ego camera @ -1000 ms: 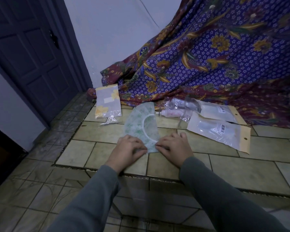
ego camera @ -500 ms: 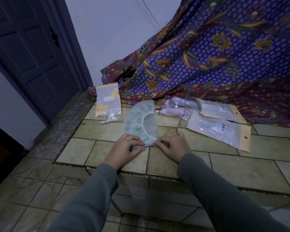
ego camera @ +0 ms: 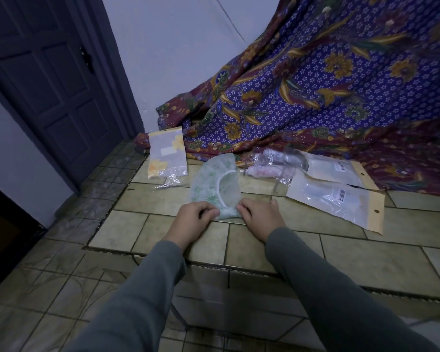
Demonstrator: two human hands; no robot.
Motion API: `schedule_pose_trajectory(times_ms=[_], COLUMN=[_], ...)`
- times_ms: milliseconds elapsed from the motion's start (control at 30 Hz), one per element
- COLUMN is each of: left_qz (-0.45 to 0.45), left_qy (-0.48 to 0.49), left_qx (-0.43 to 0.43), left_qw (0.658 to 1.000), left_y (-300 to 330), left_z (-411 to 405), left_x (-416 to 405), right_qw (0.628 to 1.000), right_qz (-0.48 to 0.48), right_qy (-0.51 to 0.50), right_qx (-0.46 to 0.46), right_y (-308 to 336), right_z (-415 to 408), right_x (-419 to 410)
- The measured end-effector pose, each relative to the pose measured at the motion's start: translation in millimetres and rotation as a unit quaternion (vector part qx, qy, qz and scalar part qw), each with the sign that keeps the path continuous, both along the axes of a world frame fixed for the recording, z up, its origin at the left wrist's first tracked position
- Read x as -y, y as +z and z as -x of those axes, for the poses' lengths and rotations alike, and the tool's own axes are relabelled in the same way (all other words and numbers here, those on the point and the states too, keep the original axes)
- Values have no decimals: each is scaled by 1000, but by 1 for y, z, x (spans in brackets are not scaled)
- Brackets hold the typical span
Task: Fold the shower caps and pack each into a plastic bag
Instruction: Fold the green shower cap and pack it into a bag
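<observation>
Change: shower cap [ego camera: 215,185] looks narrower and more gathered at its near end than a second ago; both hands have drawn closer together along that edge.
Meaning: the fold seems under way, not finished (no bag taken up yet).
Left hand [ego camera: 194,219]: fingers curled, pinching the cap's near left edge.
Right hand [ego camera: 261,216]: fingers curled, pinching the near right edge.
Cap: thin, translucent, green-patterned, white elastic band curving across it; lies flat on the tiled floor [ego camera: 302,247], far end toward the patterned cloth [ego camera: 341,97].
Bags: plastic bags [ego camera: 338,196] lie to the right; a filled yellow-flowered one [ego camera: 167,156] far left.
</observation>
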State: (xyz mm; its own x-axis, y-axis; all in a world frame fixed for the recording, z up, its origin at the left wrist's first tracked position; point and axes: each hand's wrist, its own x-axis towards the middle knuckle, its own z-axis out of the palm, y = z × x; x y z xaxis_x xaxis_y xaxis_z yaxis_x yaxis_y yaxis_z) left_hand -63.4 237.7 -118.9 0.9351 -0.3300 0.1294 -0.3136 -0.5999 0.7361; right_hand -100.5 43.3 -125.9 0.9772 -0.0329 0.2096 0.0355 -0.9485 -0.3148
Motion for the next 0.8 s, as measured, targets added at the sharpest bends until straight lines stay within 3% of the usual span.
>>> schedule_pose_trajectory(times_ms=[133, 400, 500, 667, 800], left_qz=[24, -44, -47, -134, -92], left_qy=[27, -15, -21, -27, -57], left_qx=[-3, 72, 109, 216, 195], left_qw=[999, 996, 993, 967, 975], left_y=[-1, -7, -14, -13, -16], left_z=[-3, -11, -8, -7, -5], left_x=[1, 0, -1, -6, -15], right_qw=[999, 995, 997, 985, 982], right_qz=[24, 55, 60, 51, 30], right_qy=[-20, -56, -55, -19, -3], right_qx=[-29, -55, 3, 166, 189], right_y=[3, 9, 3, -10, -9], right_z=[-7, -14, -11, -2, 1], right_x=[-3, -7, -4, -3, -5])
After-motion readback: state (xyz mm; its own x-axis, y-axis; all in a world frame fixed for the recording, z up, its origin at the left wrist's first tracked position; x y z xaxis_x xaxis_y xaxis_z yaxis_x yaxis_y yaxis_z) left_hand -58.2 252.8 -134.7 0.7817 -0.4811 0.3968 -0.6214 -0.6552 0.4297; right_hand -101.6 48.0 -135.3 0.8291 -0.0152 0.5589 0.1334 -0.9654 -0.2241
